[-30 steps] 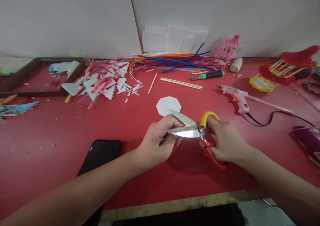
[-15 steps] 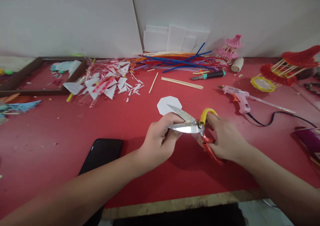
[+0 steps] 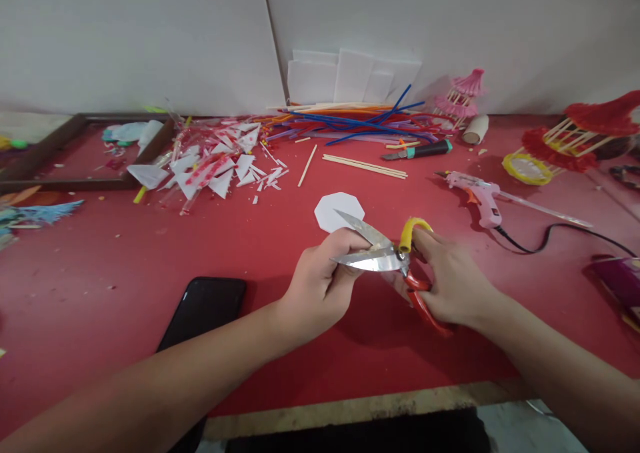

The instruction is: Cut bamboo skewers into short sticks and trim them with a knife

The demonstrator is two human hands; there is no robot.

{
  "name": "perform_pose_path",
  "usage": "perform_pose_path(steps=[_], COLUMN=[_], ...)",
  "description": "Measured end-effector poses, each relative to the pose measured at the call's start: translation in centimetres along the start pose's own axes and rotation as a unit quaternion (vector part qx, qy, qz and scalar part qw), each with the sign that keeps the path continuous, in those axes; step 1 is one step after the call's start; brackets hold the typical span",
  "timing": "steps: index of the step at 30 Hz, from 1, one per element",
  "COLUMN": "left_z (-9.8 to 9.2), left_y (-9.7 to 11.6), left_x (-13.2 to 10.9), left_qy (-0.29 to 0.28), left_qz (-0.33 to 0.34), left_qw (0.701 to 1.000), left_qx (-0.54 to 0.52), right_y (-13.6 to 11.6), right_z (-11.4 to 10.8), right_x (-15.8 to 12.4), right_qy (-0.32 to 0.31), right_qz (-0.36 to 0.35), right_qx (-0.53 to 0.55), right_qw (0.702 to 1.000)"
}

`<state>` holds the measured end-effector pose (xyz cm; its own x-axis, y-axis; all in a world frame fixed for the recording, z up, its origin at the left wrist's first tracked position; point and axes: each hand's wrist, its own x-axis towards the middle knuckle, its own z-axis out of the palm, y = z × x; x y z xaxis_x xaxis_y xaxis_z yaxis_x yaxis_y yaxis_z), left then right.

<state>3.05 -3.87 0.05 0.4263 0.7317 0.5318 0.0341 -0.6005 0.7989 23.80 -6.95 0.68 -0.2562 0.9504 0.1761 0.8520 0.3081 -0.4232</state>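
Observation:
My right hand point(image 3: 453, 276) grips the handles of a pair of scissors point(image 3: 375, 261), red with yellow wrapping on one loop. Their blades stand apart and point left. My left hand point(image 3: 325, 276) is closed, thumb and fingers pinched together, with the blades straddling its fingertips. A small pale bit shows between the blades there, too hidden to name. Just beyond the upper blade a white octagonal piece point(image 3: 339, 209) lies flat on the red table point(image 3: 280, 239), partly covered by the blade tip.
A black phone point(image 3: 205, 313) lies at left. Behind are wooden sticks point(image 3: 365, 166), white scraps point(image 3: 220, 166), pipe cleaners point(image 3: 360, 123) and a cutter knife point(image 3: 425, 149). At right rest a pink glue gun point(image 3: 480, 196) with its cord and a red tiered model point(image 3: 580, 133). A brown frame point(image 3: 75, 186) is far left.
The scissors have opened slightly wider, the lower blade and lower handle shifting a little downward. Both hands stay in nearly the same place.

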Motion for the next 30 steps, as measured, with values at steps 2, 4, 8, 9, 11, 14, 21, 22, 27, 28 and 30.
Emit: perform_pose_path(steps=[2, 4, 8, 9, 11, 14, 21, 22, 27, 28, 30], left_z=[-0.02, -0.03, -0.04, -0.03, -0.01, 0.0, 0.02, 0.03, 0.02, 0.0, -0.04], left_y=[-0.03, -0.1, -0.21, -0.23, -0.24, -0.22, 0.03, 0.1, 0.33, 0.33, 0.33], left_x=[0.04, 0.08, 0.12, 0.13, 0.15, 0.23, 0.33, 0.35, 0.43, 0.41, 0.36], left_qy=[-0.002, -0.003, -0.01, -0.012, -0.01, -0.01, -0.015, -0.019, -0.014, -0.012, -0.009], left_qz=[-0.003, -0.006, -0.005, -0.005, -0.007, -0.007, -0.043, -0.05, -0.029, -0.018, -0.002], left_qw=[1.0, 1.0, 1.0, 1.0, 1.0, 1.0, 0.999, 0.998, 0.992, 0.99, 0.987], left_qx=[-0.002, -0.005, -0.015, -0.018, -0.02, -0.02, -0.022, -0.015, 0.118, 0.142, 0.163], right_y=[-0.01, 0.0, 0.09, 0.12, 0.13, 0.07, 0.12, 0.16, 0.27, 0.25, 0.15], right_z=[0.0, 0.01, 0.03, 0.04, 0.06, 0.09, 0.18, 0.22, 0.4, 0.41, 0.41], right_x=[0.01, 0.02, 0.02, 0.01, -0.05, -0.23, -0.38, -0.29, 0.24, 0.3, 0.33], right_qy=[-0.001, -0.004, -0.01, -0.011, -0.014, -0.019, -0.037, -0.036, -0.029, -0.028, -0.023], right_qz=[0.002, 0.005, 0.005, 0.004, 0.002, 0.006, 0.028, 0.029, 0.034, 0.033, 0.032], right_qx=[0.003, 0.006, 0.001, -0.004, -0.018, -0.049, -0.054, -0.047, -0.021, -0.015, -0.005], right_qw=[1.0, 1.0, 1.0, 1.0, 1.0, 0.999, 0.997, 0.998, 0.999, 0.999, 0.999])
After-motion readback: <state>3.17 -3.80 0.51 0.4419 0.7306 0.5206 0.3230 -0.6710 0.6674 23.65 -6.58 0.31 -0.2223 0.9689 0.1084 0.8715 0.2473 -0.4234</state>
